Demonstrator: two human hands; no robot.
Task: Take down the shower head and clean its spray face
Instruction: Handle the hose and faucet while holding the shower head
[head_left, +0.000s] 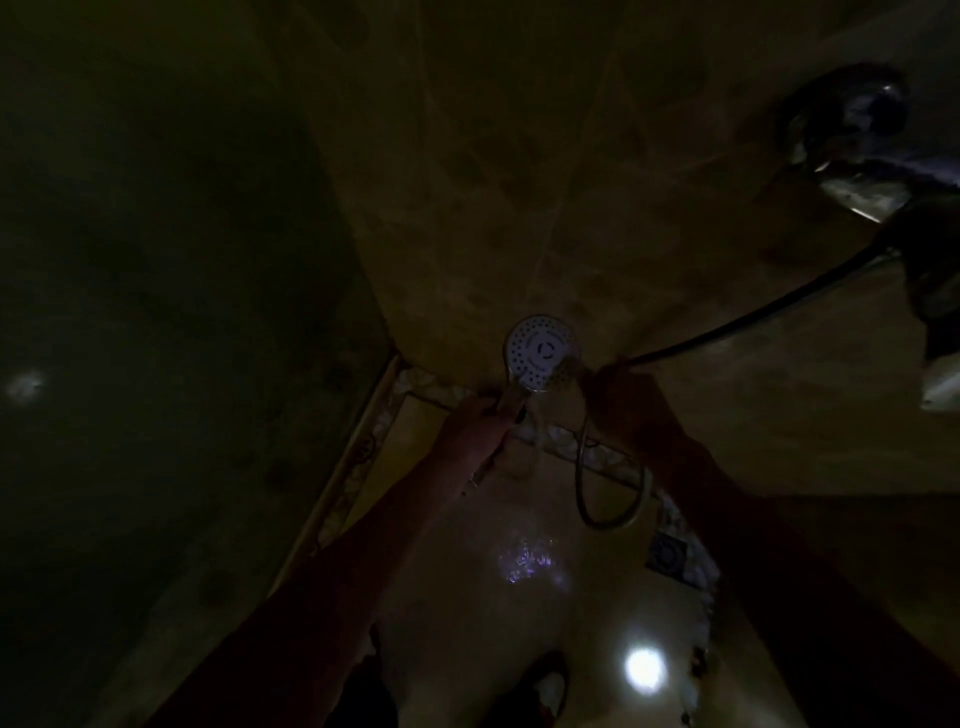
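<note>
Holding the shower head (540, 353) at the centre of the frame, the left hand (475, 434) comes in from the lower left with its fingers closed around the handle (511, 402), just below the round spray face (539, 351). The long axis of the head runs from the handle at lower left up to the pale, perforated spray face, which is turned toward the camera. To the left of the hand lies a dark wall surface, with a decorated tile border (358, 457) slanting down toward the lower left. Right of the spray face, the right hand (623, 405) sits just beside the rim, touching or nearly touching its right edge; it looks closed on something small, perhaps a sponge or the hose, but the dim light does not show which. The right hand is therefore the nearer one to the face and is judged to be the cleaning hand, the left the holding hand. The dark hose (753, 317) leaves from near the right hand toward the upper right, where the chrome faucet (857, 150) stands on the tiled wall (519, 156); a second loop of hose (613, 499) hangs below the hands. Open room lies below and in front of the head; the wall behind it is close, and the hose limits travel to the left.
</note>
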